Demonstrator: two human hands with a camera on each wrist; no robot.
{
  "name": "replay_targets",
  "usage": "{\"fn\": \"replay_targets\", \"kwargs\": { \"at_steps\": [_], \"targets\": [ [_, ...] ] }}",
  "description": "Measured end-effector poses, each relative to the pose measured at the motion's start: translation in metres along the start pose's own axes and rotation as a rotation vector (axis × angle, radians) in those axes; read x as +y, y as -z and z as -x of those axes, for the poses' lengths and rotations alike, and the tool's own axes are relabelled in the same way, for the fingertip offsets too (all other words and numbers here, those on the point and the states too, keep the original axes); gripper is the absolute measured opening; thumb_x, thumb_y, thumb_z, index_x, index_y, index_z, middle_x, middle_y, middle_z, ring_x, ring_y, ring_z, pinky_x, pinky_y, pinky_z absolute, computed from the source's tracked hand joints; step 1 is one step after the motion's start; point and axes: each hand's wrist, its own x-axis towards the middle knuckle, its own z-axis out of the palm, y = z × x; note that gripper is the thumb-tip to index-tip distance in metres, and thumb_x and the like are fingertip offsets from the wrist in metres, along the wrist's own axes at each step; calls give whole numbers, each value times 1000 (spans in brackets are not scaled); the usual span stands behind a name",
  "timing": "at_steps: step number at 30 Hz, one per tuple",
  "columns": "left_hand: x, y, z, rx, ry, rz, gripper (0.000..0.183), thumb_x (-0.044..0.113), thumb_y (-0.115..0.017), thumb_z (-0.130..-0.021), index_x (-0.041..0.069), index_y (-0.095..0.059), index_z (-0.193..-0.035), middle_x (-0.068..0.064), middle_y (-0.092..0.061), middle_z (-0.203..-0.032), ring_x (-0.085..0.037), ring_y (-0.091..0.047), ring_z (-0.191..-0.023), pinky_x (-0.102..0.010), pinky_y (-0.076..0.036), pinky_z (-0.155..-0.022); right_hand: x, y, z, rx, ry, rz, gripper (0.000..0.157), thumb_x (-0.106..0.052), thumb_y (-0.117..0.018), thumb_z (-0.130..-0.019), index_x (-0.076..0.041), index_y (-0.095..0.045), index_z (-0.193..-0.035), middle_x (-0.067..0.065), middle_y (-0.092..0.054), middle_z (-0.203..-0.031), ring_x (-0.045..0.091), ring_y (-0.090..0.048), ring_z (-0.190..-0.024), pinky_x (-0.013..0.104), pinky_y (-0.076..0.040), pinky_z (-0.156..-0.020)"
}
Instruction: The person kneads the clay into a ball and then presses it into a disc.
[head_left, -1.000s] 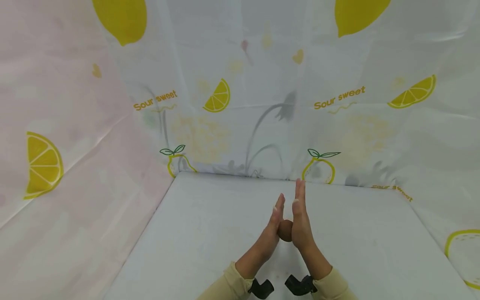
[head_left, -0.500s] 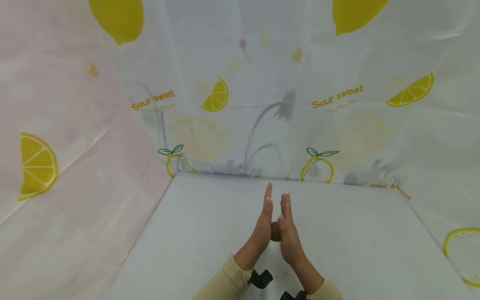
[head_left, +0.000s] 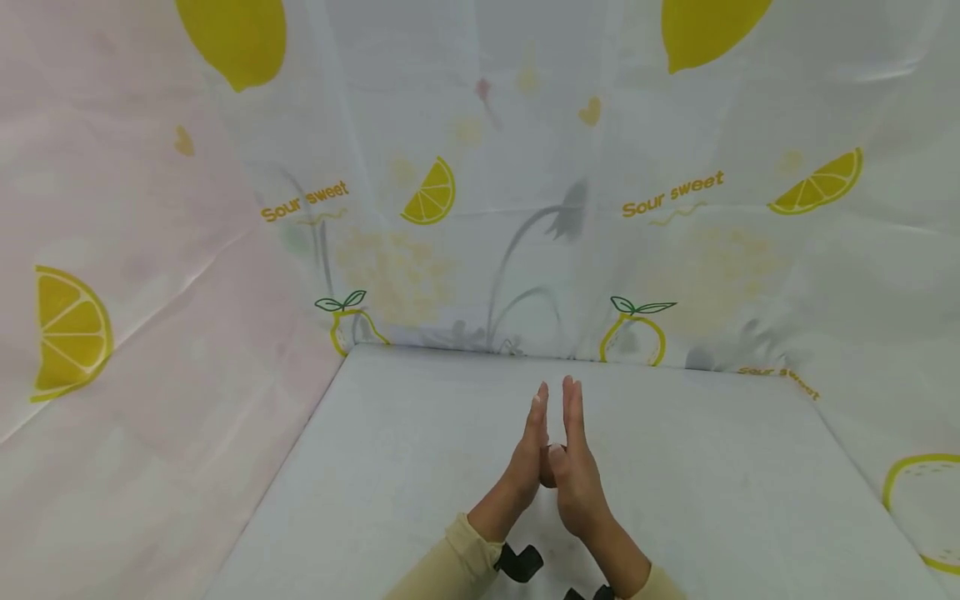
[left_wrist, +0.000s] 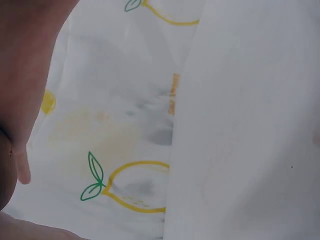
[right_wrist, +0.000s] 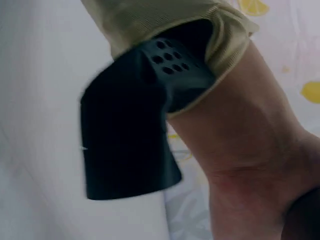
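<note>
A small brown ball (head_left: 548, 469), smooth like clay, is caught between the palms of both hands above the white table. My left hand (head_left: 525, 460) presses it from the left, fingers straight and pointing away. From the right, the right hand (head_left: 579, 483) presses flat against it, its straight fingers upward and its thumb across part of the ball. The fingertips of the two hands stand slightly apart. At the left edge of the left wrist view, the ball (left_wrist: 6, 172) shows partly; in the right wrist view, its dark curve (right_wrist: 304, 220) appears at the lower right corner.
The white table (head_left: 420, 417) spreads beneath the hands. Behind and beside it hangs a lemon-printed cloth (head_left: 465, 250). Black wrist-worn mounts (head_left: 519, 564) sit at the cuffs of both light yellow sleeves (head_left: 450, 558).
The hands slide back and forth against each other: the left one went forward, then back, while the right went back, then forward. Both, with the ball, have shifted slightly left.
</note>
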Motion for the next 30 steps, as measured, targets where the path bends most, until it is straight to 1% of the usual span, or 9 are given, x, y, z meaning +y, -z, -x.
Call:
{"fn": "replay_targets", "kwargs": {
  "at_steps": [5,13,14,15,21,22,26,29,30],
  "targets": [
    [-4,-7,7,-86,31,67,80,65,-13,-104,15,0,-165,-5,3,-171,-28,5,-156,-60,3,-121,2,10,-16,28,46,16,70,-41,-28,-111,-8,6,-163,15,-7,-170,24,-9,-156,19,-8,-120],
    [9,-8,12,-163,14,108,76,62,-5,-105,17,6,-164,-7,5,-171,-26,8,-156,-61,3,-121,21,21,-24,12,-144,-67,66,-22,-31,-108,-20,4,-165,3,-2,-171,17,-1,-155,25,-8,-120],
    [11,-7,12,-161,4,106,76,63,-5,-104,17,6,-164,-6,6,-171,-26,9,-156,-60,3,-121,24,20,-22,5,-159,-75,66,-21,-30,-108,-21,4,-165,2,-1,-171,15,-1,-155,24,-10,-120],
    [13,-6,12,-153,-9,104,76,63,-5,-104,18,6,-164,-5,7,-171,-26,10,-156,-60,3,-121,25,18,-20,-4,-162,-71,65,-21,-30,-109,-20,4,-165,3,-1,-171,13,-18,-152,24,-19,-117],
    [16,-1,6,-89,-68,104,76,63,-9,-104,20,4,-165,-3,6,-171,-22,10,-156,-56,2,-122,30,8,-4,-31,-136,12,65,-34,-32,-112,-15,2,-165,3,-4,-171,20,-23,-151,14,-20,-113],
    [16,0,5,-77,-73,95,76,64,-11,-104,20,3,-165,-3,6,-171,-22,9,-156,-56,1,-123,29,6,-3,-33,-139,26,66,-34,-33,-112,-16,2,-165,1,-4,-171,21,-8,-154,15,-14,-116],
    [13,3,1,-29,-90,18,76,63,-14,-105,18,1,-165,-2,3,-171,-20,5,-156,-56,-2,-123,24,-1,4,-58,-103,24,70,-21,-41,-110,-16,3,-165,1,-2,-171,17,-58,-123,25,-49,-97],
    [11,5,-1,-11,-90,-22,76,62,-15,-106,17,0,-165,-2,3,-171,-20,5,-156,-56,-3,-123,19,-5,9,-57,-39,48,72,-20,-44,-108,-13,0,-165,4,-2,-172,16,-58,-122,24,-46,-100],
    [10,5,-2,-7,-85,-28,76,62,-16,-106,16,0,-165,-3,3,-171,-21,6,-156,-56,-3,-123,17,-6,9,-56,-19,62,72,-23,-43,-109,-13,0,-165,5,-2,-172,17,-50,-134,22,-39,-108]
  ]
}}
